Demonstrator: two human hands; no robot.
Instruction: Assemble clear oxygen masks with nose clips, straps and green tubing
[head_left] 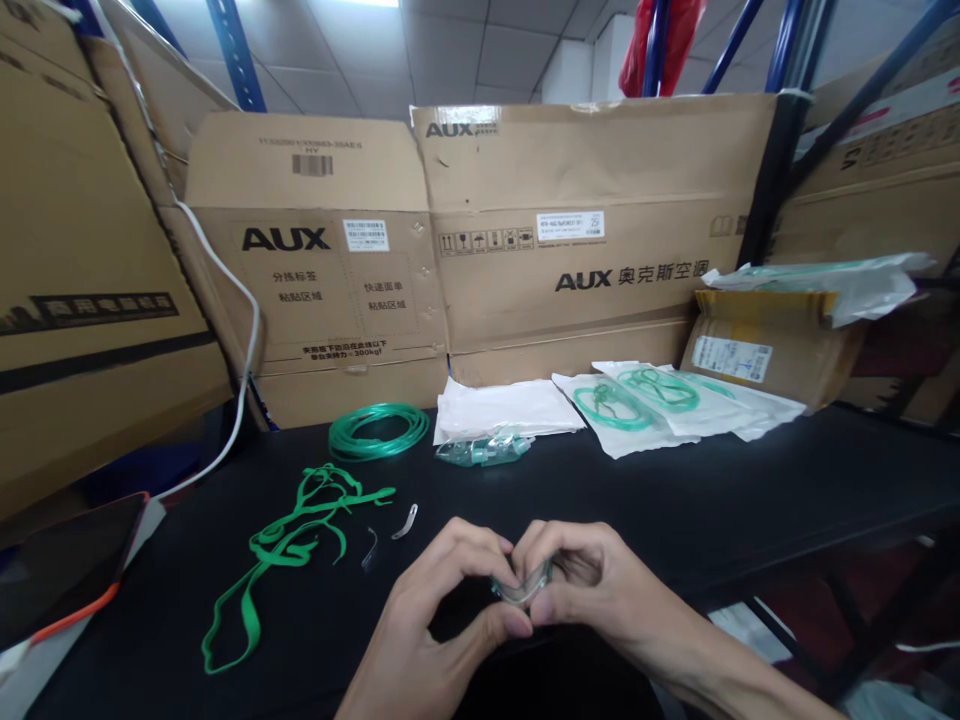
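My left hand (416, 615) and right hand (615, 590) are closest, in front of me at the table's near edge. Fingers on both curled in, thumb and fingertips nearly closed, pinching one small clear plastic piece (525, 588) between them. Piece is curved, slightly greenish; much of it hidden by my fingers, can't tell its full shape.

On the black tabletop (750, 490), left of my hands: tangled green straps (292, 552), plus a curved clear strip (406, 521) and a thinner transparent bit (369, 550) near each other. Behind the straps: coiled green tubing (367, 451). Next to that, bagged clear parts (484, 450) lying against a white packet stack (510, 408). Further right, flat packs with green tubing inside (675, 400), overlapping, just beside a small cardboard box (772, 350). AUX cartons (562, 240) wall off the back. Dark-screened device (67, 570) with orange edge at far left.
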